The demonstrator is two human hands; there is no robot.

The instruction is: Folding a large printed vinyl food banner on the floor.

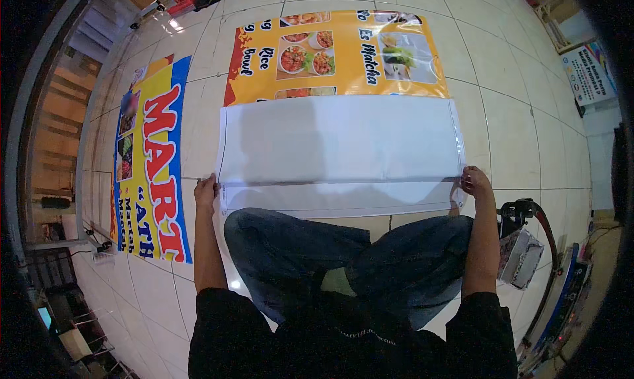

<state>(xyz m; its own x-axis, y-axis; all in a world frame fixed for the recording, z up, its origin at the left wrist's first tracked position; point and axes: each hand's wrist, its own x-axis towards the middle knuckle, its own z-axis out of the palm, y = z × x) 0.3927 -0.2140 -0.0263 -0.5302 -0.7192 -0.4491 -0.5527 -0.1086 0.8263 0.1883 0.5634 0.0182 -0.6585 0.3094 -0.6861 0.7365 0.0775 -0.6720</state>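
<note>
A vinyl banner (342,141) lies on the tiled floor before my crossed legs, its near part folded over with the white back facing up. Beyond the fold, its orange printed face (354,57) shows food pictures and lettering. My left hand (205,193) pinches the banner's left edge, at the end of a crosswise fold line. At the opposite edge, my right hand (476,181) grips the same fold with bent fingers. The white strip nearest me lies flat close to my knees. Small metal eyelets appear near its corners.
A second banner (153,166), yellow and blue with big red lettering, lies at my left. To the right stand a small box (521,257) and a dark curved tool or handle (547,240). A printed sign (589,74) leans at the far right. A sliding door track (106,86) borders the left.
</note>
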